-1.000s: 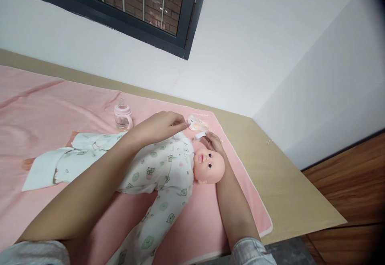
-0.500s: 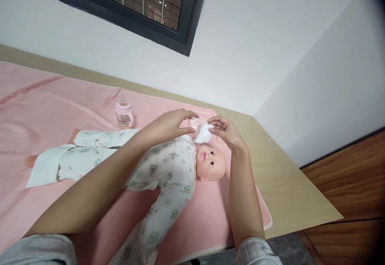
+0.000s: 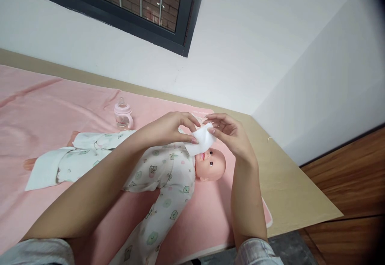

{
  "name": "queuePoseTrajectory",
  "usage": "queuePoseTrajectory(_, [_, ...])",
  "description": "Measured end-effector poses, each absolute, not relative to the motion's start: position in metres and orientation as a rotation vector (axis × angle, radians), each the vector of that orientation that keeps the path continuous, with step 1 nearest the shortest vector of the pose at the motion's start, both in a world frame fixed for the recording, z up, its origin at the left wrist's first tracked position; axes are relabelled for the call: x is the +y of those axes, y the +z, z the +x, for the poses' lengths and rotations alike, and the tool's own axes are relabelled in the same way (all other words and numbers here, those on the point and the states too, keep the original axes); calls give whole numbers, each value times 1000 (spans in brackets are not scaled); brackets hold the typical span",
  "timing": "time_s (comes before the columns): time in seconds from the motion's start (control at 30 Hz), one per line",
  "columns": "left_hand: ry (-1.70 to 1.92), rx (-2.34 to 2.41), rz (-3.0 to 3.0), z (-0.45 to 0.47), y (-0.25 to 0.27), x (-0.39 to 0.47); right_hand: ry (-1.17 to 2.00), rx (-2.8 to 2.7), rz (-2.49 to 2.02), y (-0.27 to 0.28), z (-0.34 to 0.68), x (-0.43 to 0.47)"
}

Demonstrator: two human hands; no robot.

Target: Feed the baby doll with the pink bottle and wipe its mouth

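Between my two hands is a small white wipe, held above the doll's chin and shoulder. My left hand pinches its left side with thumb and fingers. The right side is gripped by my right hand, thumb in front and fingers curled behind. Below lies a baby doll on its back, head to the right, in white clothes with a green bear print. The wipe covers part of the doll's chin. Something partly hidden lies behind my fingers, beyond the wipe.
A pink blanket covers much of the tan table. The pink-lidded baby bottle stands upright beyond the doll's legs. Behind are a white wall and a dark window frame. Wooden panels are at right.
Both hands have moved slightly nearer to me with the wipe, which is now spread wider and overlaps the doll's chin. The doll and bottle have stayed in place.
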State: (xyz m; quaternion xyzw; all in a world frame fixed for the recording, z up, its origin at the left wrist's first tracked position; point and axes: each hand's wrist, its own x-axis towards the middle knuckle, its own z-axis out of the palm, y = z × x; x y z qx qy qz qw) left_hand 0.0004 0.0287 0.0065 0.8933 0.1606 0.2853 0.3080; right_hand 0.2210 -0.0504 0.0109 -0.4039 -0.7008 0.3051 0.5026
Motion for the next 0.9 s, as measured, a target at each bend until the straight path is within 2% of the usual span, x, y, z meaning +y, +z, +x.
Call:
queuePoseTrajectory(0.27, [1123,299,2316,6,14,9,737,-1551,-1010,4,211,-42])
queuePoseTrajectory(0.57, [1265,261,2058,8,17,1,844,-1543,-992,2,212,-40])
queuePoseTrajectory(0.73, [871,497,2179,10,13,10,824,-1339,-1040,-16,246,-6])
queuePoseTrajectory(0.9, [521,632,2401,28,-6,18,988,-1077,-1177,-90,281,43])
